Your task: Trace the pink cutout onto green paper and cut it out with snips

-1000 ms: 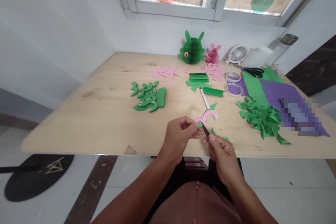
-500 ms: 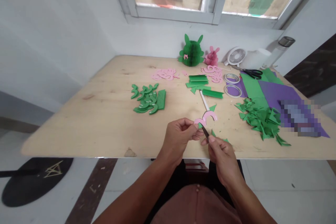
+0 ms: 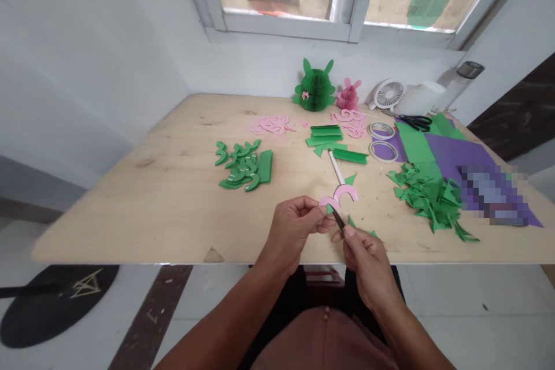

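My left hand (image 3: 299,222) pinches a small green paper piece (image 3: 329,208) at the table's front edge. A pink curved paper cutout (image 3: 346,191) shows just beyond those fingertips; whether it is held or lies on the table, I cannot tell. Dark pointed tweezers (image 3: 337,219) are gripped between the thumb and fingers of my right hand (image 3: 366,257), their tip at the green piece. A white pen (image 3: 336,167) lies beyond the cutout. To the left is a pile of green curved cutouts (image 3: 243,170), some with white strips, beside a green rectangle (image 3: 265,166).
Green paper scraps (image 3: 429,196) lie right, near purple sheets (image 3: 459,153). Behind are tape rolls (image 3: 384,151), black-handled scissors (image 3: 414,122), pink cutouts (image 3: 273,125) and folded green strips (image 3: 326,132). A green paper figure (image 3: 315,89), a pink one (image 3: 348,95) and a fan (image 3: 389,94) stand at the wall.
The view has shifted very slightly. Both hands keep nearly the same pose, with the tweezers' tip still at the green piece.
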The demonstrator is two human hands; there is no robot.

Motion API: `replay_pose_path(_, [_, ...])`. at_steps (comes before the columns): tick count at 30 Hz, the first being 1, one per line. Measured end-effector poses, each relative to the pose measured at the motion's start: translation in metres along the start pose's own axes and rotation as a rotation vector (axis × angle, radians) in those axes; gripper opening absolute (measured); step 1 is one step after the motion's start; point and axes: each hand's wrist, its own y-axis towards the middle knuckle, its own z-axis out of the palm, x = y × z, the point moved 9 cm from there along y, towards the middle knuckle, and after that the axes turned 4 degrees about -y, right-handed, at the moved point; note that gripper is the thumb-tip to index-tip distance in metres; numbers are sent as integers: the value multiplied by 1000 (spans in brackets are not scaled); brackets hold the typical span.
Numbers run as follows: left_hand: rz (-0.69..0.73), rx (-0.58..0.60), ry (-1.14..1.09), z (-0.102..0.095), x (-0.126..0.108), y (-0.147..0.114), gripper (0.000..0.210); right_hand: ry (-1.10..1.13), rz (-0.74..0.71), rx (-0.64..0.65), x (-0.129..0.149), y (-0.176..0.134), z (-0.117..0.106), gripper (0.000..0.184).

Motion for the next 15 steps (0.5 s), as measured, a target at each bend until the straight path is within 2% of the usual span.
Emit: replay_pose_path(15, [-7,27,-3,1,1,1,18,1,-3,1,0,-1,0,43])
